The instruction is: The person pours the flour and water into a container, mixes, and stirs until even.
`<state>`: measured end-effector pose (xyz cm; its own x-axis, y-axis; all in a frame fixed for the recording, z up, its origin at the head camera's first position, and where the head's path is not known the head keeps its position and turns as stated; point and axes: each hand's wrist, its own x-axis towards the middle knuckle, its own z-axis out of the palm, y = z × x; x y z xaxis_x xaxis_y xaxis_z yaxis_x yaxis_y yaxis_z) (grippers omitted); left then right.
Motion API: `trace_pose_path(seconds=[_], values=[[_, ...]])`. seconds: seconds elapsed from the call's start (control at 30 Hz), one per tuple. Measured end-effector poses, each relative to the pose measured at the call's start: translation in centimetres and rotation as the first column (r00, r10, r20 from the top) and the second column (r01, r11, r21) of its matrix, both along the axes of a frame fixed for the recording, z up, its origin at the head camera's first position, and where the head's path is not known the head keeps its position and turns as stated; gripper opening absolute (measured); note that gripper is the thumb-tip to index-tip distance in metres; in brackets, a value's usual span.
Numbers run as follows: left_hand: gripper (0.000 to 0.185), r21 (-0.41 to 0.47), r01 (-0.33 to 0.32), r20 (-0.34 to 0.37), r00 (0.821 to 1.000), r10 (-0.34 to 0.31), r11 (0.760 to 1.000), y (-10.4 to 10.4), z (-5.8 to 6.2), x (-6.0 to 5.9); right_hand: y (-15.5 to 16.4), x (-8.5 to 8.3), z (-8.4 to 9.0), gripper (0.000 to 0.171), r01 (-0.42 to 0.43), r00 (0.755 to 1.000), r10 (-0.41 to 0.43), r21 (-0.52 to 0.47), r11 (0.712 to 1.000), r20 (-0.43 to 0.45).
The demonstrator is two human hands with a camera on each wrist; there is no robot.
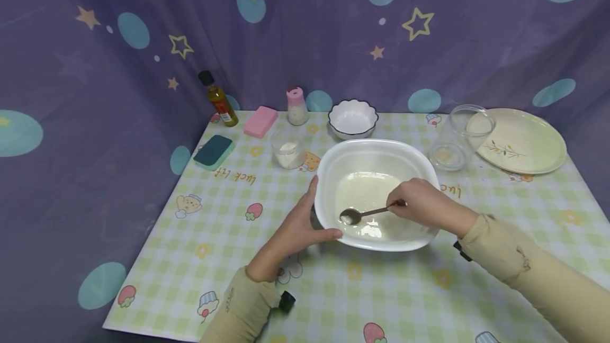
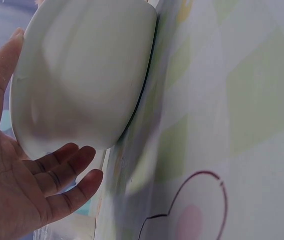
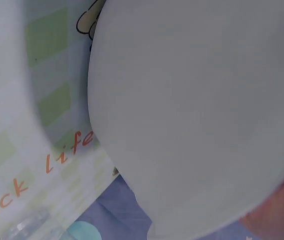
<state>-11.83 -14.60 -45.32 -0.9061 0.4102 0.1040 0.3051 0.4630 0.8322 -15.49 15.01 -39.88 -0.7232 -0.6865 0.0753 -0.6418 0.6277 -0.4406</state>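
Note:
A white basin [image 1: 376, 144] stands on the table with a shallow layer of pale, cloudy liquid inside. My right hand [image 1: 421, 202] pinches the handle of a dark metal spoon [image 1: 351, 217] over the basin. The spoon's bowl, with a little white stuff in it, is at the left of the liquid. My left hand [image 1: 302, 221] steadies the basin at its near left corner, thumb and forefinger spread along the rim. In the left wrist view the other fingers [image 2: 64, 175] stay loosely extended beside the outer wall. The basin hides most of my right hand in the right wrist view.
Behind the basin are a scalloped bowl [image 1: 352, 119], a pink-topped shaker [image 1: 297, 107], a glass cup of white powder [image 1: 289, 153], an oil bottle [image 1: 220, 102], a pink sponge [image 1: 260, 122] and a green sponge [image 1: 214, 152]. A clear container [image 1: 448, 155] and an oval plate [image 1: 538, 144] lie right.

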Motion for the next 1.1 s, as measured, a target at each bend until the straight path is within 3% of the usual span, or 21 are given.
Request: trace_pose_path(seconds=[0.43,0.73,0.9,1.1], values=[[0.126,-0.031,-0.024,0.052,0.998,0.025,0.999,-0.1,0.1,0.2,-1.0,-1.9,-0.5,0.009,0.152,0.988,-0.152,-0.016,0.988,-0.031],[0.127,-0.002,-0.011,0.029,1.0,0.011,1.0,0.0,0.0,0.1,0.2,-3.3,-0.2,0.011,0.269,0.96,-0.269,-0.009,0.963,-0.079],[0.125,0.015,-0.007,0.038,0.999,0.006,1.0,0.0,-0.1,0.1,1.2,-3.4,0.5,0.011,0.327,0.944,-0.325,0.034,0.944,-0.066],[0.125,0.014,-0.013,0.054,0.998,0.012,1.0,0.0,0.0,0.2,2.4,-2.8,2.0,0.014,0.333,0.942,-0.325,0.112,0.936,-0.081]])
